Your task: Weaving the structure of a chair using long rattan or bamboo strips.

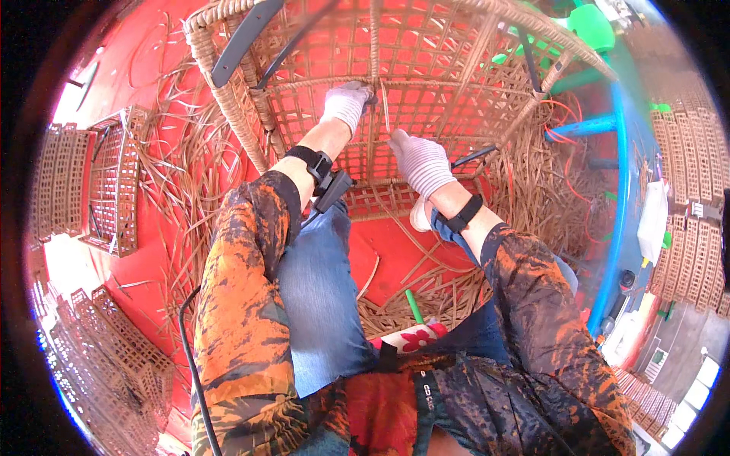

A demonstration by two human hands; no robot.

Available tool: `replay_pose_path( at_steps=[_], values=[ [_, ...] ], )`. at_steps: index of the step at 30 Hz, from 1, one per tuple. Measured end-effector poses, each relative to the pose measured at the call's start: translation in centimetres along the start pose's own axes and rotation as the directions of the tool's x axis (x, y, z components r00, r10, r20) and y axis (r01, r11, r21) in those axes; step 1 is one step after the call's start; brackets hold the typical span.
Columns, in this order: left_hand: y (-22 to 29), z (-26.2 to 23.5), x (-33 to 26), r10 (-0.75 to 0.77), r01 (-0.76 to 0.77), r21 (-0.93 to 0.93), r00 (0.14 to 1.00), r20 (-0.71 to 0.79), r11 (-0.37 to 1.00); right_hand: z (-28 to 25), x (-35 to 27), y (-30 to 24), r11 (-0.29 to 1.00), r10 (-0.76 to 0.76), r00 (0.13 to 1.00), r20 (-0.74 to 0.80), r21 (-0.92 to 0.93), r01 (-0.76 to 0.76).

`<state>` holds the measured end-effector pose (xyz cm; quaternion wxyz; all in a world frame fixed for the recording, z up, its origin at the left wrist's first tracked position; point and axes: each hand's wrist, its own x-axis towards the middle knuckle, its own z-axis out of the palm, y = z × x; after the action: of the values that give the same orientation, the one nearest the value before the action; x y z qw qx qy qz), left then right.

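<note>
A large brown woven basket frame (445,80) with an open lattice stands on its side before me. My left hand (346,106), in a white knit glove, is closed at the basket's central upright rib, its fingertips partly hidden there. Just right of it, my right hand (422,161), in a striped white glove, is closed in a pinch. A thin tan strip (385,108) runs up from its fingertips to the crossbar of the lattice. Grey straps (245,42) hang over the basket's upper left side.
Loose tan strips (525,190) lie piled on the red floor (152,266) around the basket. Stacks of woven panels stand at the left (61,182) and right (688,167). A blue metal frame (620,175) rises close by on the right. A green-handled tool (414,306) lies between my legs.
</note>
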<state>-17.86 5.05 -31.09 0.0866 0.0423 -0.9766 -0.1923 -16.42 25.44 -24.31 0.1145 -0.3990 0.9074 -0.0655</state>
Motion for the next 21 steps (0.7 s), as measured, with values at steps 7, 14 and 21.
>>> replay_pose_path(
  at_steps=[7, 14, 21],
  values=[
    [3.8, -3.1, -1.1, -0.524, 0.57, -0.808, 0.739, 0.425, 0.148, 0.2, -1.4, 0.4, 0.999, 0.005, 1.0, 0.002, -0.046, -0.005],
    [4.0, -2.9, -2.6, -0.437, 0.394, -0.783, 0.882, 0.175, 0.482, 2.3, -2.8, -6.7, 0.997, -0.055, 0.981, 0.188, 0.068, 0.042],
    [1.8, -0.9, -2.3, -0.436, 0.314, -0.791, 0.898, 0.067, 0.526, 5.7, -2.1, -9.1, 0.977, -0.078, 0.984, 0.161, 0.21, 0.043]
  ],
)
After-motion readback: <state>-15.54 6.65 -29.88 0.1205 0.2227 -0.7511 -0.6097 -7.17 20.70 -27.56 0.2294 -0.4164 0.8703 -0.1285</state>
